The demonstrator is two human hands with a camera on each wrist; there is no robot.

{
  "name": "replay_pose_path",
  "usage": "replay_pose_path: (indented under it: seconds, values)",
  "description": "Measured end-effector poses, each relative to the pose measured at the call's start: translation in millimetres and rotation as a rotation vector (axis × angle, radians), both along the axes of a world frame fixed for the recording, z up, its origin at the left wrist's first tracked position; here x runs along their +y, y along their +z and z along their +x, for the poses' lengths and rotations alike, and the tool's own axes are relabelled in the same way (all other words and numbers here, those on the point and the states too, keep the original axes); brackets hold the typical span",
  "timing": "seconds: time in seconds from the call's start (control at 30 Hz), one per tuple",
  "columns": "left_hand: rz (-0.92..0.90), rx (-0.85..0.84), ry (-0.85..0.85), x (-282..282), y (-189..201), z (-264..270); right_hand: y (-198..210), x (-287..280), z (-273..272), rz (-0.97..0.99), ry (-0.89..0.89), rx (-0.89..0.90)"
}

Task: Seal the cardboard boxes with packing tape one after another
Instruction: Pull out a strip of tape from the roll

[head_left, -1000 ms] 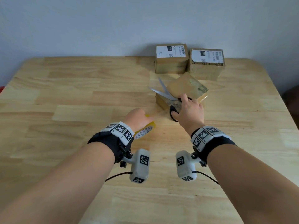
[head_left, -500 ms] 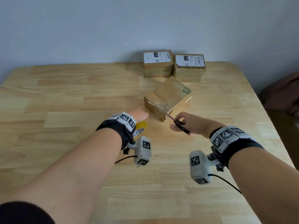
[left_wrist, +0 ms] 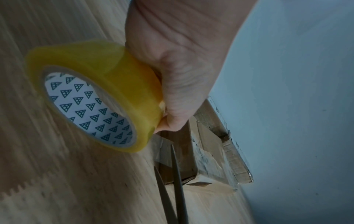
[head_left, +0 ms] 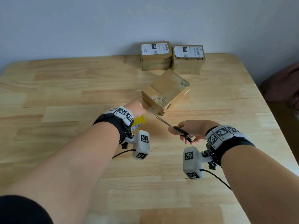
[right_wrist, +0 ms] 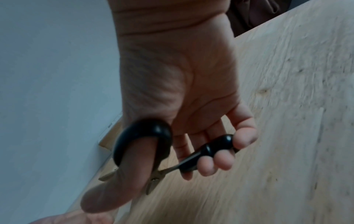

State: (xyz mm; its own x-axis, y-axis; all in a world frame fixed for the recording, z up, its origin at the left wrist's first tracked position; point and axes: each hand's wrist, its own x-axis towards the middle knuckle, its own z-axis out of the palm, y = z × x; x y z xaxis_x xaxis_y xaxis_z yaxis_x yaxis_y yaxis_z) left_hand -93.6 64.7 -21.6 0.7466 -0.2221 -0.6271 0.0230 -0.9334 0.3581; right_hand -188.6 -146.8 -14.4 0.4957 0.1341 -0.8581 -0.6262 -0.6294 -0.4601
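While two labelled boxes (head_left: 156, 56) are sitting at the table's (head_left: 64, 94) far edge, labels reading roughly "15H" and "070", the nearer angled box (head_left: 166, 91) is lying just past both hands; the left hand (head_left: 136, 108) is reaching toward it and the right hand (head_left: 192, 130) is gripping black-handled scissors (head_left: 174, 127). Left wrist: the fingers are clamping a yellowish tape roll (left_wrist: 91, 97), core printed with triangles, blades slightly apart at the tape strip (left_wrist: 162, 150). Right wrist: the thumb is sitting through one scissor loop, fingers curling round the other.
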Motion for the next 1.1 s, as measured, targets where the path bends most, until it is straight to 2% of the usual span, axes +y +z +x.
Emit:
replay_pose_path:
  seconds: [0.27, 0.67, 0.83, 1.1]
  values:
    - [-0.032, 0.04, 0.075, 5, -7, 8, -16, 15, 12, 0.068, -0.019, -0.096]
    - [0.06, 0.01, 0.012, -3, -15, 8, -27, 17, 12, 0.086, -0.074, -0.302]
    - [0.056, -0.011, 0.029, -4, -13, 4, -28, 17, 11, 0.069, -0.039, -0.318]
    - [0.036, -0.045, -0.037, -2, -10, -2, -27, 18, 10, 0.08, 0.03, -0.3]
